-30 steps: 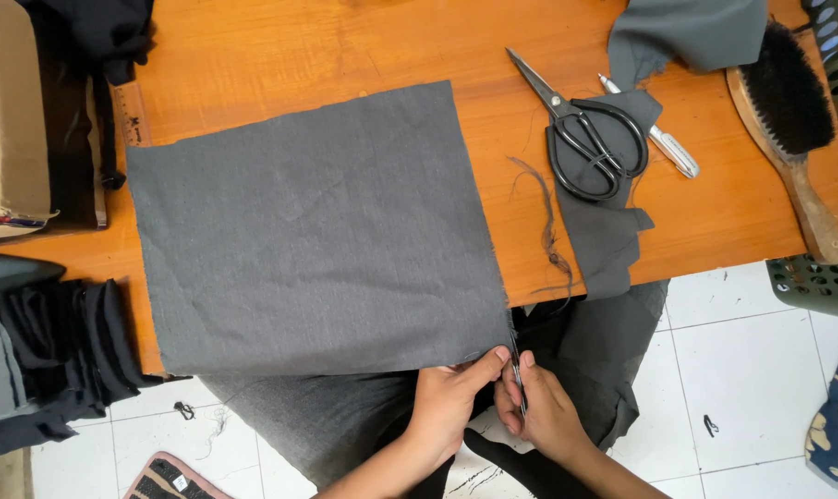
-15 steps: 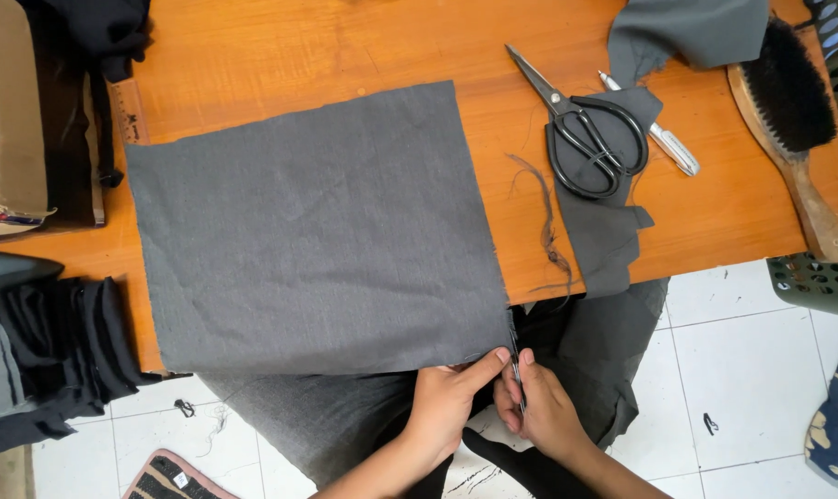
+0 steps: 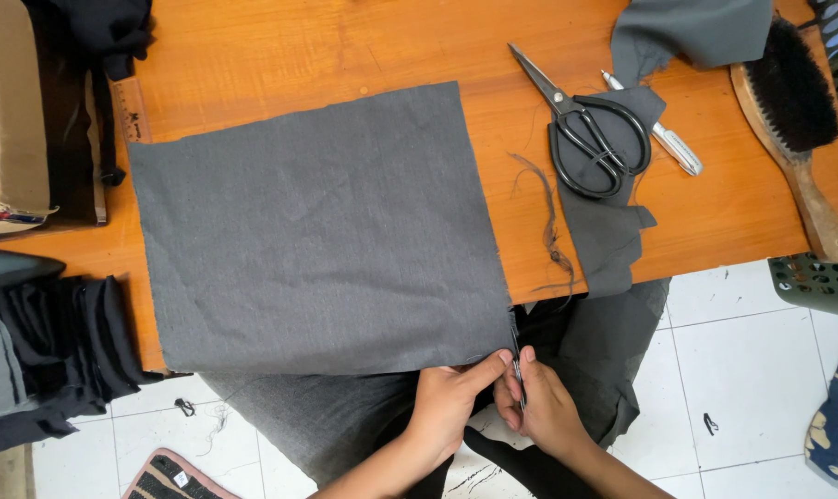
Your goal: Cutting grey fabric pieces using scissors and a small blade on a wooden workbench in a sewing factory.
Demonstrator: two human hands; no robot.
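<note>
Hands: your left hand and right hand sit together just below the near right corner of the grey cloth, where they were a second ago; nothing about the hold has shifted.
Left hand: closed narrow, thumb and fingers pinching the cloth's near edge at that corner.
Right hand: closed around a thin dark tool that stands against the same corner; you cannot tell from here what kind of tool it is.
What that means: with no move across the second, the work looks to be fine, slow work at the corner, not a repositioning.
Cloth: lies flat on the bench, unchanged, with its near edge overhanging the bench front above your lap.
Edges: the bench front runs just behind the cloth's near right corner, so your hands are off the bench, over the lap and white floor.
Right of the cloth: a loose thread, then a grey scrap with black scissors on it, a pen, and a wooden brush farthest out.
Left of the cloth: stacked dark fabric near, a ruler farther.
Open room: bare bench beyond the cloth's far edge, and a strip between cloth and scrap.
</note>
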